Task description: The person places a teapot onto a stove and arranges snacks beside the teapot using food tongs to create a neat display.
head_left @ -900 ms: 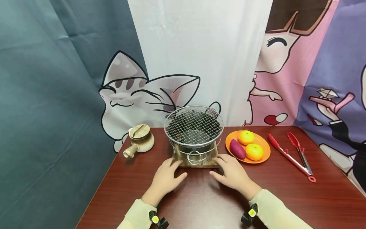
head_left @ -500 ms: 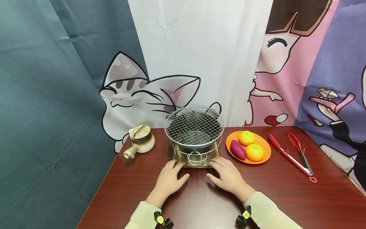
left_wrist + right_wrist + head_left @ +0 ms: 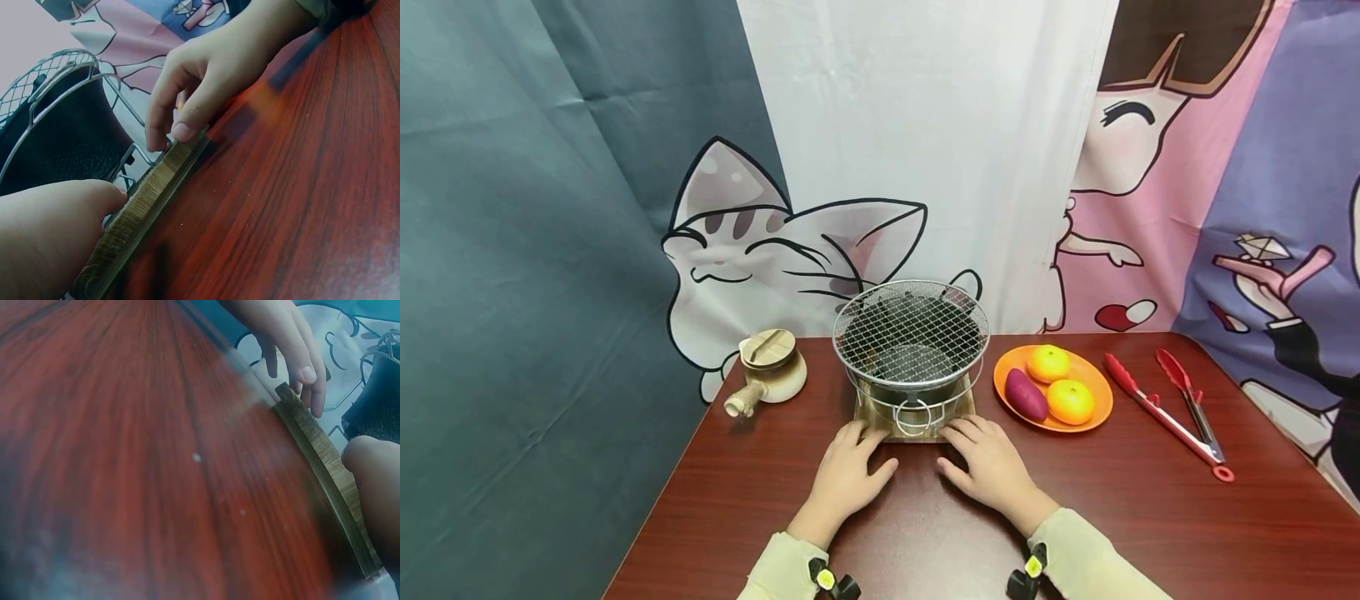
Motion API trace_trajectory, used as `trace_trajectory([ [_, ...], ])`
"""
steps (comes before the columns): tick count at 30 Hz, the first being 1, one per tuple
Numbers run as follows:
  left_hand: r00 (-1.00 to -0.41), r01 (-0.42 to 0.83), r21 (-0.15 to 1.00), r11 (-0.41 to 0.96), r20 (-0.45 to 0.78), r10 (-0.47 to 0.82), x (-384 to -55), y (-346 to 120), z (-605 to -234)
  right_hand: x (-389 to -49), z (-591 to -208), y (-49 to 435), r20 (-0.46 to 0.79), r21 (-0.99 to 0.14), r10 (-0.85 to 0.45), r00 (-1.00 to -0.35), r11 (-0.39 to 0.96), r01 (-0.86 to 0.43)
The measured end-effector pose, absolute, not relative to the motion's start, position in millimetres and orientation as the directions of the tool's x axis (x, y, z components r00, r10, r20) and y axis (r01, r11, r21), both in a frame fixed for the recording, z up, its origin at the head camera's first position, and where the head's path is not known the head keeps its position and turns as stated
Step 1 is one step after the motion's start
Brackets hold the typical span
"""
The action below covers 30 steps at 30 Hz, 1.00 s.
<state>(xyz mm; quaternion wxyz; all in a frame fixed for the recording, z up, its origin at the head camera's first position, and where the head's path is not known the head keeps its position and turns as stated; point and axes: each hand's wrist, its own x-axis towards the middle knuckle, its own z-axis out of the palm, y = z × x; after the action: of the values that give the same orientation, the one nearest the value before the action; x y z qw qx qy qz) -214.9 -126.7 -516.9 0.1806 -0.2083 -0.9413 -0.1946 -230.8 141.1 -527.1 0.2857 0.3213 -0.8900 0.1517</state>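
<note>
A round charcoal grill with a wire mesh top point(image 3: 913, 329) stands on a square wooden board point(image 3: 883, 408) in the head view. My left hand point(image 3: 842, 475) lies at the board's front left corner, fingertips on its edge and thumb apart from it on the near side. At the front right corner, my right hand point(image 3: 992, 467) touches the board the same way, fingers loosely bent. Between the hands hangs the grill's wire ring point(image 3: 913, 418). The left wrist view shows the right hand's fingertips point(image 3: 156, 139) right at the board's top edge; the dark grill bowl point(image 3: 69, 137) rises behind.
Left of the grill stands a lidded clay teapot point(image 3: 782, 379) with a side handle. To the right, an orange plate point(image 3: 1093, 379) holds two mandarins point(image 3: 1071, 402) and a purple sweet potato point(image 3: 1026, 395). Red-tipped tongs point(image 3: 1180, 423) lie farther right. A printed curtain point(image 3: 925, 125) hangs behind the table.
Both hands have moved inward along the board's front edge, the right hand leftward and the left slightly rightward. The grill, plate, teapot and tongs have stayed in place.
</note>
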Motion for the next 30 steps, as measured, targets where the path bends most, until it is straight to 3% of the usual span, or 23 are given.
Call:
trace_trajectory([
  [18, -0.844, 0.46, 0.291, 0.839, 0.438, 0.311, -212.2, -125.8, -521.5, -232.8, -534.3, 141.7, 0.592, -0.06, -0.508, -0.626, 0.746, -0.663],
  [30, -0.858, 0.422, 0.34, 0.841, 0.449, 0.249, -222.2, -145.2, -498.6, -235.2, -539.6, 143.5, 0.616, -0.036, -0.519, -0.592, 0.732, -0.68],
])
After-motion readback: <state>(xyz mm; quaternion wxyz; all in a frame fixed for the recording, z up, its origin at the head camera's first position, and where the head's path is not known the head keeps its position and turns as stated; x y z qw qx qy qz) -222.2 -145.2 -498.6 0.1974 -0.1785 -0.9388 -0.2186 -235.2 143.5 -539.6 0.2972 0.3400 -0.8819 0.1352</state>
